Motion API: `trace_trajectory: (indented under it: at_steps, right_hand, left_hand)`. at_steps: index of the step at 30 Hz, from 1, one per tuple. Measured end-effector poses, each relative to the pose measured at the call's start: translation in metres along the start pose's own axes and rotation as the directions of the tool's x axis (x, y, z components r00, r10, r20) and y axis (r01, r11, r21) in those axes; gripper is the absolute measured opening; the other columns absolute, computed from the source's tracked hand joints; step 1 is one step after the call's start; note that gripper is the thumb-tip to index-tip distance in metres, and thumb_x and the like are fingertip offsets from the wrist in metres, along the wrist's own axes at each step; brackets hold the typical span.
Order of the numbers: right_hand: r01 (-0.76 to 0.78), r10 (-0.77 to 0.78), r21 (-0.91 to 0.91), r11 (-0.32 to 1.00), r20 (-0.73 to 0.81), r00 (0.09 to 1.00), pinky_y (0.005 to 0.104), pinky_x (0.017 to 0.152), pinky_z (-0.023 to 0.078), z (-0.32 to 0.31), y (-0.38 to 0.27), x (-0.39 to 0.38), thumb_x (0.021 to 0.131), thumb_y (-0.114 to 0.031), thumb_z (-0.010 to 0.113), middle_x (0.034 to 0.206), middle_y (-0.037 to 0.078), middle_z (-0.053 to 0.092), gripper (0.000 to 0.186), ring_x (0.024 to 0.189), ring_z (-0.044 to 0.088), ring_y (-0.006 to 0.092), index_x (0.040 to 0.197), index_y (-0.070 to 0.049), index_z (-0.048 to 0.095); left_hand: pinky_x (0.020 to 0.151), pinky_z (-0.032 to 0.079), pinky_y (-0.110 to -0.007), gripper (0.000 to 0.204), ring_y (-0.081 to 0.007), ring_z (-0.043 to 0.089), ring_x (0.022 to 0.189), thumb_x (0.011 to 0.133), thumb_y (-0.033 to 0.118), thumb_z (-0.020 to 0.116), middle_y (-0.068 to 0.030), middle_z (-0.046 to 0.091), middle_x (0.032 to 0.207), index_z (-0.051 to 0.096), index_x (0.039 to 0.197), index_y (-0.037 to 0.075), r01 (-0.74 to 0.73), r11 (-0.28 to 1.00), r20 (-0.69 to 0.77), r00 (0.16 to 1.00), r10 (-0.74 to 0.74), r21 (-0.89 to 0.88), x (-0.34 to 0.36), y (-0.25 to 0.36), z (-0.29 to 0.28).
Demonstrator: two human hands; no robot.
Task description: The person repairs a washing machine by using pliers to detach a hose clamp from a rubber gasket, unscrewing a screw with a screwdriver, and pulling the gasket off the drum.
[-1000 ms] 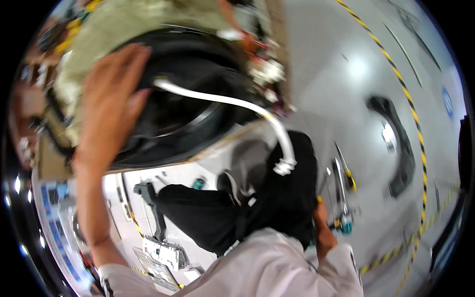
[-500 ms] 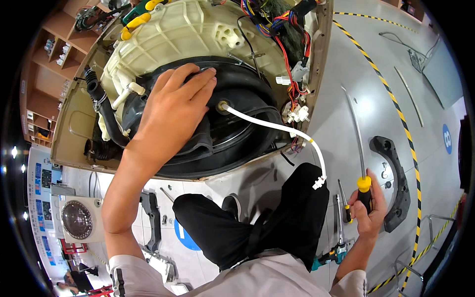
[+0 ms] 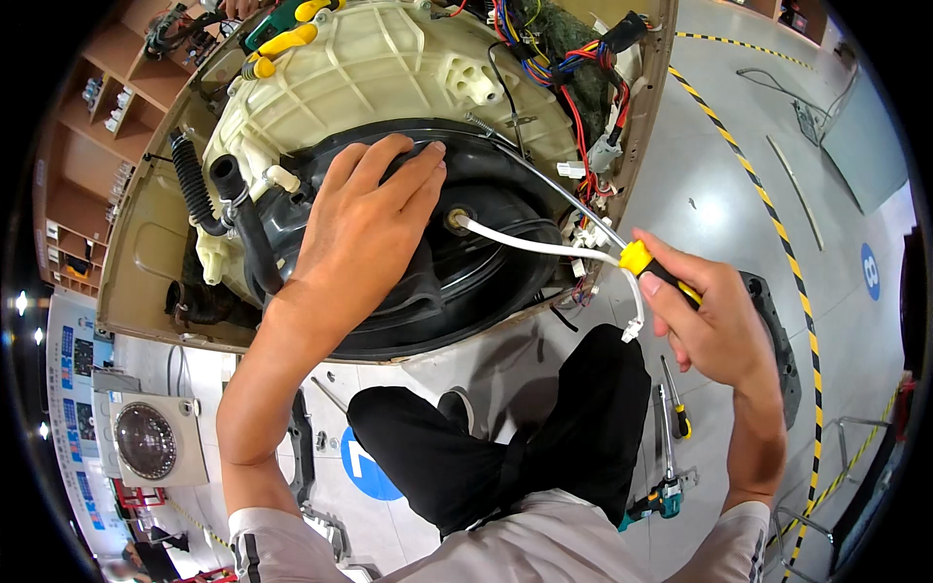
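My left hand (image 3: 374, 219) lies on the black rubber door gasket (image 3: 486, 325) of an opened washing machine, its fingers stretched over the upper fold and its thumb hidden. In my right hand (image 3: 714, 321) is a long screwdriver (image 3: 637, 258) with a yellow and black handle. Its shaft slants up and left, the tip close to a small coil spring (image 3: 479, 122) at the gasket's upper rim; contact is unclear. A white hose (image 3: 530, 243) runs from a brass-coloured fitting in the gasket and passes by the screwdriver handle. Above the gasket is the cream plastic tub (image 3: 360, 73).
Coloured wiring (image 3: 573, 58) hangs at the cabinet's right side. Yellow-handled pliers (image 3: 282, 44) lie on the tub. On the floor by my right knee are a smaller screwdriver (image 3: 683, 423), a teal power tool (image 3: 666, 497) and a dark curved counterweight-like part (image 3: 777, 340).
My right hand has moved up and left, bringing the screwdriver from beside the machine to the gasket's upper rim. My left hand stays on the gasket. The view has shifted slightly.
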State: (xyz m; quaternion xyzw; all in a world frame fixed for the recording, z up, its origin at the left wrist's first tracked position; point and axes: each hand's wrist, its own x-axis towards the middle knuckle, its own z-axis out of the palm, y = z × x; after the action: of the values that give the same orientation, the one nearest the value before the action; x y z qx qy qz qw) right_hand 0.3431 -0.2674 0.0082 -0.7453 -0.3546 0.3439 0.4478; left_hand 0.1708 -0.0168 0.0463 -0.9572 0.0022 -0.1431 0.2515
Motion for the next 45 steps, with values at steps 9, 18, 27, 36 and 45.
trace_trajectory:
  at_steps: [9,18,27,36,45]
  right_hand:
    - [0.123,-0.12,-0.209,0.97,0.027,0.992,0.023,0.04,0.039,-0.009,-0.018,0.004,0.096,-0.015,0.05,0.058,-0.001,0.046,0.042,0.042,0.042,0.0044,0.137,-0.004,0.051]
    - [0.033,-0.04,0.116,0.993,0.055,0.998,0.0365,0.053,0.045,0.049,0.019,0.004,0.095,-0.024,0.053,0.061,0.018,0.057,0.054,0.051,0.06,0.0276,0.138,0.005,0.039]
    - [0.277,-0.243,0.152,0.949,-0.208,0.947,0.0339,0.052,0.045,0.13,0.061,0.019,0.092,-0.014,0.057,0.066,0.016,0.059,0.047,0.052,0.059,0.0265,0.134,0.002,0.043]
    - [0.388,-0.333,0.121,0.914,-0.326,0.885,0.0412,0.059,0.049,0.174,0.087,0.046,0.093,-0.014,0.056,0.088,0.021,0.063,0.046,0.07,0.064,0.0377,0.134,-0.002,0.039]
    - [0.441,-0.36,0.15,0.885,-0.379,0.852,0.0476,0.066,0.05,0.203,0.098,0.067,0.093,-0.018,0.054,0.094,0.024,0.063,0.048,0.077,0.063,0.0441,0.134,-0.002,0.036]
  left_hand:
    - [0.099,0.041,-0.042,0.053,-0.027,0.049,0.118,0.065,0.005,0.075,-0.0053,0.056,0.129,0.061,0.116,0.001,-0.003,1.0,-0.001,1.0,0.003,-0.005,0.0,-0.001,0.005]
    - [0.098,0.041,-0.042,0.05,-0.0281,0.05,0.116,0.066,0.004,0.074,-0.0068,0.055,0.129,0.062,0.114,0.0,-0.006,0.997,-0.026,1.0,0.004,-0.073,0.003,-0.003,0.002]
    - [0.095,0.042,-0.042,0.023,-0.0322,0.053,0.111,0.083,0.005,0.065,-0.0131,0.057,0.116,0.063,0.105,0.004,0.088,0.98,-0.043,0.994,-0.097,-0.18,0.013,-0.009,-0.002]
    - [0.088,0.044,-0.041,0.017,-0.0348,0.054,0.099,0.089,0.005,0.057,-0.0145,0.057,0.101,0.061,0.104,0.0,0.125,0.973,0.011,0.992,-0.125,-0.193,0.038,-0.022,0.004]
    - [0.086,0.043,-0.041,0.017,-0.034,0.053,0.096,0.081,0.006,0.06,-0.0146,0.055,0.094,0.058,0.097,0.0,0.152,0.964,0.083,0.987,-0.137,-0.217,0.05,-0.027,0.006]
